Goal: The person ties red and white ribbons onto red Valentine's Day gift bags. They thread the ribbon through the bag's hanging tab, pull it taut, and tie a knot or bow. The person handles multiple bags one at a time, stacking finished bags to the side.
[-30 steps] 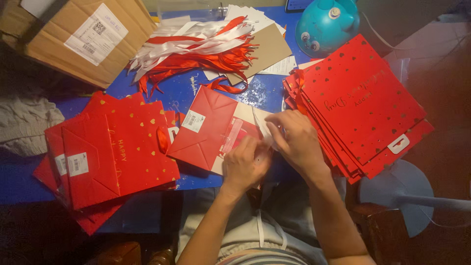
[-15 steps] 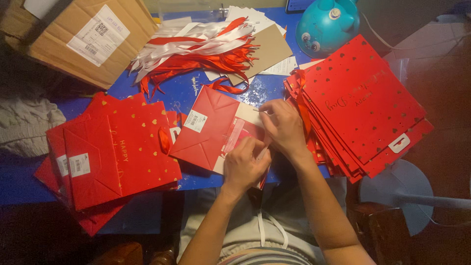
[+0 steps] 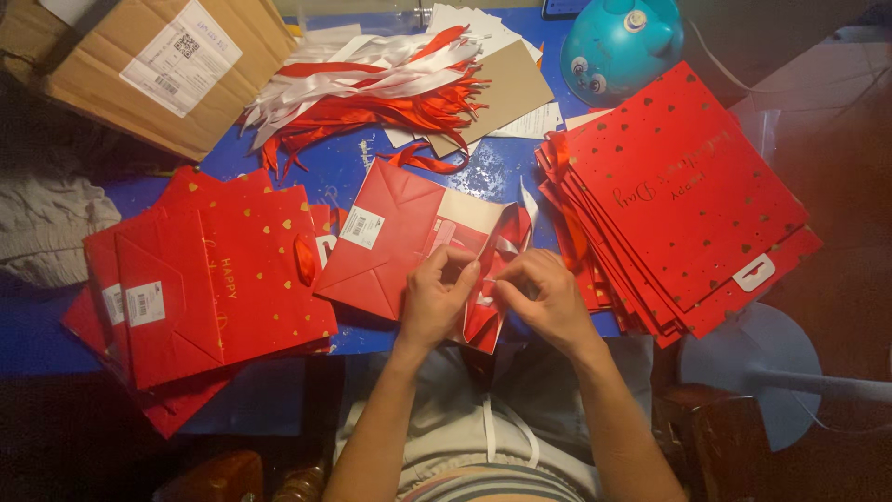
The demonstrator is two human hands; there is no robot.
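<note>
A flat red paper gift bag (image 3: 390, 232) lies on the blue table (image 3: 502, 172) in front of me, its open mouth turned toward my hands. My left hand (image 3: 435, 302) pinches the bag's near edge beside a red and white ribbon handle (image 3: 497, 265). My right hand (image 3: 548, 297) grips that ribbon at the bag's mouth, fingers curled around it. Both hands touch each other over the bag's opening.
A stack of red heart-dotted bags (image 3: 683, 200) lies at my right, another pile of red bags (image 3: 209, 274) at my left. Loose red and white ribbons (image 3: 372, 88) heap at the back, beside a cardboard box (image 3: 149, 65) and a teal round object (image 3: 618, 46).
My hands have drawn closer together at the bag's mouth, and the ribbon now stands up as a loop between them. The bag has shifted slightly.
</note>
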